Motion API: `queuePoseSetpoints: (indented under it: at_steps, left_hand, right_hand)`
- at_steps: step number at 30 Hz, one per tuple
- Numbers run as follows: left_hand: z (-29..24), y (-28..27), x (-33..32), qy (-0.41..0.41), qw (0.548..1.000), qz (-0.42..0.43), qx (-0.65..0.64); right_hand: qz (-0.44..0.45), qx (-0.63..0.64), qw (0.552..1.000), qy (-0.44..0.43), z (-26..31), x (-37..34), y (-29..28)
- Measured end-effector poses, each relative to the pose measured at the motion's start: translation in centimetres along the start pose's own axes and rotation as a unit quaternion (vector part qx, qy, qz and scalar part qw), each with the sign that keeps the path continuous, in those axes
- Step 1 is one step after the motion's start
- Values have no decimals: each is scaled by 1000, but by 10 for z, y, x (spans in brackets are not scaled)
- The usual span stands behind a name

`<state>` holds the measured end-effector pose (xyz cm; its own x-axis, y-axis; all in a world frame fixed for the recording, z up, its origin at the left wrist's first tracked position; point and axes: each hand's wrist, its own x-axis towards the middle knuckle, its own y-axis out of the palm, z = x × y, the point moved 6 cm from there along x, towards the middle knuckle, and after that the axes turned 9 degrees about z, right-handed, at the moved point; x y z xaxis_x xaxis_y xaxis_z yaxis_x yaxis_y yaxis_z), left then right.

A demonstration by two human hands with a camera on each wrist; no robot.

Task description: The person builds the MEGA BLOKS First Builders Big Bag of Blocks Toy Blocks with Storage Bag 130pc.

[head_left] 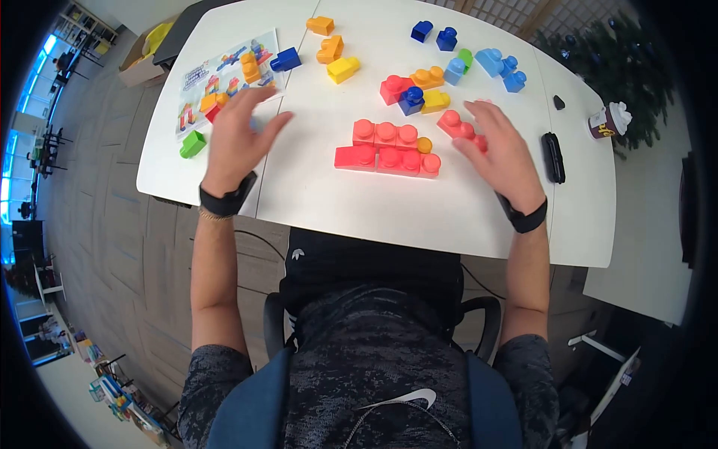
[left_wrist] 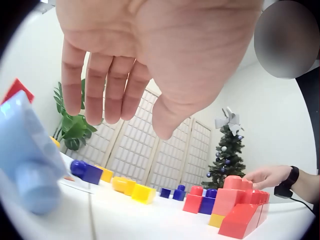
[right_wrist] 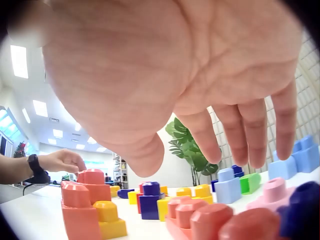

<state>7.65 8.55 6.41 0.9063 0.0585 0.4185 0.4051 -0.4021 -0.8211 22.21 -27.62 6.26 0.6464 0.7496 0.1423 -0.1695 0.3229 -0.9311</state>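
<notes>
My left hand (head_left: 238, 142) hovers over the left of the table, thumb and fingers spread and nothing in them. A light blue block (left_wrist: 27, 145) lies close beneath it in the left wrist view. My right hand (head_left: 508, 157) hangs with loose fingers over a long red block (head_left: 454, 124), which it partly covers; in the right wrist view its palm (right_wrist: 165, 65) holds nothing. Between the hands sit joined red blocks (head_left: 385, 159) in two layers, with a small yellow block (head_left: 424, 145) at the upper layer's right end.
A printed picture sheet (head_left: 196, 93) lies left, with orange and red blocks on it. A green block (head_left: 193, 144) is beside it. Yellow (head_left: 343, 69), dark blue (head_left: 422, 30) and light blue blocks (head_left: 490, 61) are farther back. A black case (head_left: 553, 157) and a cup (head_left: 607, 121) stand right.
</notes>
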Motion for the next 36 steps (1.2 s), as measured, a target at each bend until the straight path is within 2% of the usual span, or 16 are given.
queuePoseSetpoints:
  at_steps: [1,2,4,7,9,11,14,18,20,24,28,30,34,36]
  left_hand:
    - [8,-7,-8,-18,1000,-14,5]
    - [12,-11,-15,-16,1000,-13,3]
    - [28,-20,-30,-89,996,-30,12]
    - [40,-32,-44,-91,992,-71,50]
    - [61,-34,-53,-113,990,-66,59]
    - [77,-35,-59,-114,981,-83,134]
    - [93,-29,-63,-146,984,-40,99]
    - [92,-18,-64,-145,986,-15,83]
    - [88,-13,-63,-169,985,20,-1]
    - [83,-9,-60,-150,988,29,-9]
    - [85,-3,-61,-160,986,35,-42]
    - [84,-1,-60,-165,984,42,-53]
    - [66,6,-52,-162,981,60,-89]
    - [57,7,-51,-141,985,61,-78]
  right_hand:
    - [-10,-15,1000,23,-13,-3,-1]
    - [-15,54,997,45,-17,-6,-8]
    - [-19,33,998,59,-28,-13,-13]
    - [-21,18,997,75,-37,-21,-14]
    - [-4,1,997,73,-40,-24,-10]
    - [1,7,996,86,-44,-26,-7]
    - [11,15,993,113,-58,-31,1]
    - [53,-3,993,104,-60,-33,14]
    - [50,-5,994,100,-54,-33,11]
    - [65,2,993,102,-56,-30,13]
    - [63,8,993,103,-55,-27,11]
    - [32,29,996,73,-37,-14,1]
    - [15,50,996,68,-13,9,-6]
    - [55,-30,994,91,-14,15,1]
